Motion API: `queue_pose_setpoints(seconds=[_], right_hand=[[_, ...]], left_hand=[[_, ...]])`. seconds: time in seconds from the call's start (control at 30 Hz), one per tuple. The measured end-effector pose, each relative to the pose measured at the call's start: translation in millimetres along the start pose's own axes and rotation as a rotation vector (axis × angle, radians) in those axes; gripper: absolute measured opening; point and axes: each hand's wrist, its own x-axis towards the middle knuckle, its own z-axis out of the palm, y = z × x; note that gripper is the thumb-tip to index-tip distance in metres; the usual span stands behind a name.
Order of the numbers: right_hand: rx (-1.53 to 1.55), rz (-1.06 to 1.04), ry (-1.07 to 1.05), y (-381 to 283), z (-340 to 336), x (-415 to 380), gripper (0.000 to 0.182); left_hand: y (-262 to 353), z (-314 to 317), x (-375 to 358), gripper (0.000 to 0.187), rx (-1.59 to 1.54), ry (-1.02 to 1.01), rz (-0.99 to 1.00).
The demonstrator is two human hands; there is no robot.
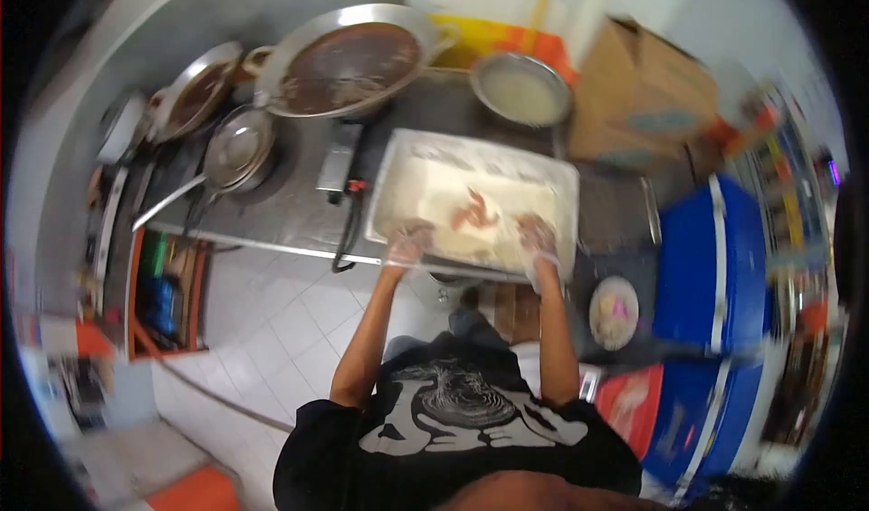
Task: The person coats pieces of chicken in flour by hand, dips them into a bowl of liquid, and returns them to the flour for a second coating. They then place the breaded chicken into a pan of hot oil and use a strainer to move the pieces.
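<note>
A white rectangular tray (567, 194) holds a bed of pale flour-like powder (434, 185). Several strips of pinkish raw meat (474, 210) lie on the powder near the middle. My left hand (411, 241), in a clear plastic glove, is at the tray's front left corner, fingers loosely apart over the powder. On the other side, my right hand (538, 241), gloved the same way, has its fingers stretched forward over the powder, right of the meat. Neither hand touches the strips, and nothing shows in either. Blur softens the fingertips.
Behind stand a wide pan of dark oil (353, 63), a smaller pan (195, 95) and a metal bowl of pale liquid (520, 90). Strainers (239, 147) lie left. A cardboard box (638, 95), a plate (614, 314) and blue coolers (711, 267) are right.
</note>
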Motion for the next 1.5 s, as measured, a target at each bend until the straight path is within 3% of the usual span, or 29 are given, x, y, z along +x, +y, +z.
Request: queue_pose_setpoints(seconds=[0.03, 0.07, 0.1, 0.13, 0.2, 0.27, 0.4, 0.5, 0.53, 0.57, 0.63, 0.7, 0.77, 0.9, 0.93, 1.1, 1.17, 1.23, 1.3, 1.37, 1.5], right_hand=[[0.1, 0.196, 0.049, 13.4, -2.5, -7.5, 0.019], [0.361, 0.578, 0.071, -3.7, -11.3, -11.9, 0.023], [0.158, 0.476, 0.111, -7.9, -123.9, 88.8, 0.025], [0.1, 0.466, 0.108, -16.6, -191.5, 100.2, 0.026], [-0.093, 0.534, 0.089, -7.3, -179.6, 122.0, 0.028], [-0.055, 0.484, 0.059, -3.4, -181.6, 131.7, 0.028], [0.066, 0.466, 0.038, 0.4, -154.9, 159.3, 0.029], [-0.022, 0.41, -0.058, -39.9, -95.7, 172.4, 0.029], [-0.507, -0.157, -0.21, -23.4, -69.9, 183.5, 0.028], [-0.508, -0.17, -0.23, -24.0, -52.5, 184.0, 0.028], [0.168, 0.532, -0.209, -110.5, 28.0, 169.3, 0.028], [0.157, 0.454, -0.37, -111.5, 100.2, 164.4, 0.03], [0.267, 0.606, -0.546, -118.1, 178.8, 158.5, 0.026], [0.266, 0.633, -0.666, -133.0, 339.8, 144.1, 0.035], [0.195, 0.677, -0.696, -136.9, 373.7, 142.6, 0.036], [0.216, 0.747, -0.707, -112.6, 542.1, 144.1, 0.035], [0.274, 0.661, -0.737, -98.5, 590.2, 150.3, 0.031], [0.287, 0.695, -0.745, -98.9, 620.8, 153.8, 0.03], [0.264, 0.686, -0.624, -102.6, 643.5, 161.0, 0.035], [0.357, 0.732, -0.619, -110.2, 661.5, 167.4, 0.037], [0.449, 0.761, -0.682, -93.6, 682.0, 179.9, 0.039]], left_hand=[[-1.2, 5.6, -21.8, 0.023, 0.033, 0.087, 0.078], [-3.7, 5.5, -42.4, 0.023, 0.032, 0.168, 0.084], [2.3, 78.7, 50.6, 0.025, 0.067, 0.237, 0.159], [-6.0, 128.3, 56.5, 0.027, 0.182, 0.3, 0.158], [-26.5, 101.3, 37.3, 0.028, -0.076, 0.49, 0.05], [-46.1, 81.2, 19.0, 0.026, -0.34, 0.602, -0.177], [-83.9, 46.8, -17.5, 0.024, -0.461, 0.806, -0.195], [-104.2, 20.1, -35.5, 0.025, -0.604, 0.91, -0.131], [-107.0, 10.3, -37.4, 0.025, -0.572, 0.933, -0.161], [-110.2, 0.7, -39.2, 0.026, -0.542, 0.95, -0.192], [-119.5, -18.1, -39.0, 0.023, -0.575, 0.969, -0.199], [-136.9, -45.3, -41.5, 0.021, -0.641, 0.886, -0.138], [-141.8, -82.1, -48.6, 0.02, -0.632, 0.785, -0.143], [-168.3, -169.6, -70.2, 0.018, -0.484, 0.683, -0.307], [-177.3, -189.6, -79.0, 0.018, -0.467, 0.693, -0.225], [-172.9, -298.1, -121.6, 0.016, -0.161, 0.763, -0.298], [-189.0, -332.8, -129.4, 0.017, -0.35, 0.864, -0.281], [-181.8, -364.2, -133.9, 0.017, -0.338, 0.893, -0.255], [-175.1, -394.1, -128.6, 0.017, -0.324, 0.923, -0.219], [-168.9, -424.1, -115.4, 0.018, -0.225, 0.922, -0.292], [-173.2, -486.2, -84.7, 0.017, -0.224, 0.88, -0.235]])
